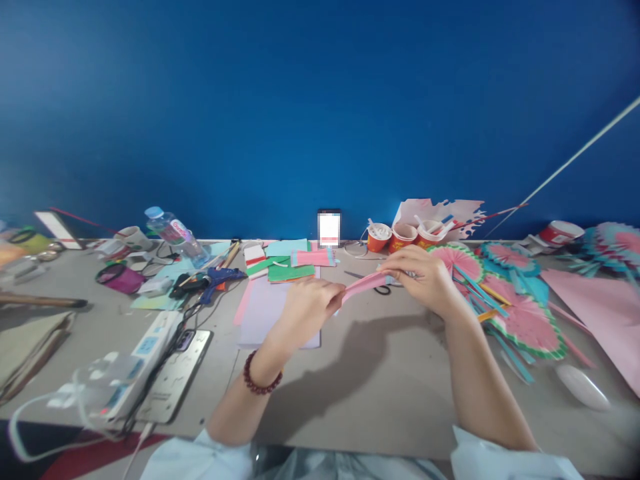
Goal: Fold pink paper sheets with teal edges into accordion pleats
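A narrow folded strip of pink paper (367, 284) stretches between my two hands above the table. My left hand (313, 303), with a dark red bead bracelet on its wrist, is closed on the strip's left end. The strip's right end is pinched in the fingers of my right hand (420, 277). Beneath and behind the strip lie scissors (383, 290), partly covered by it and my right hand. Sheets of lilac paper (263, 313) lie under and beside my left hand. Pink and green paper fans (525, 317) rest to the right of my right hand.
Behind my hands stand red paper cups (379, 239) and a phone (329, 229) with a lit screen. To the left are a blue glue gun (217, 280), a leaning water bottle (175, 233), a power strip (145, 360) and another phone (177, 380). A white mouse (583, 387) lies at the right.
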A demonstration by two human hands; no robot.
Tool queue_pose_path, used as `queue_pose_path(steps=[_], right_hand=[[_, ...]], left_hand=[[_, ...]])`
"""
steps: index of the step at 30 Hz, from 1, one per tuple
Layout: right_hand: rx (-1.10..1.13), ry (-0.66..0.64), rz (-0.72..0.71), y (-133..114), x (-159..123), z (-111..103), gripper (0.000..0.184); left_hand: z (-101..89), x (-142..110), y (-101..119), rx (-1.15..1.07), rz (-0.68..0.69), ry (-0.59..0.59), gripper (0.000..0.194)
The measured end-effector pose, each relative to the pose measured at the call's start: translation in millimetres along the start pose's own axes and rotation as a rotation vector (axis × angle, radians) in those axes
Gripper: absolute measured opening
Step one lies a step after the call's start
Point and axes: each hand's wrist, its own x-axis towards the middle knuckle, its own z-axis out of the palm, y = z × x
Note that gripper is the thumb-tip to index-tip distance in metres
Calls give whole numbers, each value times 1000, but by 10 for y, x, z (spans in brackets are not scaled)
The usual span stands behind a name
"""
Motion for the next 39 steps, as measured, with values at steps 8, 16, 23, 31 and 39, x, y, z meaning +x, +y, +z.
queue_pose_path(steps=[8, 16, 23, 31, 39], right_hand=[[-18, 29, -14, 3, 12, -58, 18], [-14, 27, 5, -22, 7, -74, 17], [-15, 31, 5, -18, 6, -70, 17], [-5, 29, -1, -11, 5, -74, 16], [-10, 35, 11, -14, 11, -79, 16]], left_hand=[[-49, 2, -5, -50, -5, 32, 22], [-37, -8, -48, -143, 44, 28, 23], [-31, -28, -80, -163, 36, -48, 24], [-52, -23, -105, -166, 51, -72, 31], [-50, -48, -107, -167, 57, -46, 41]])
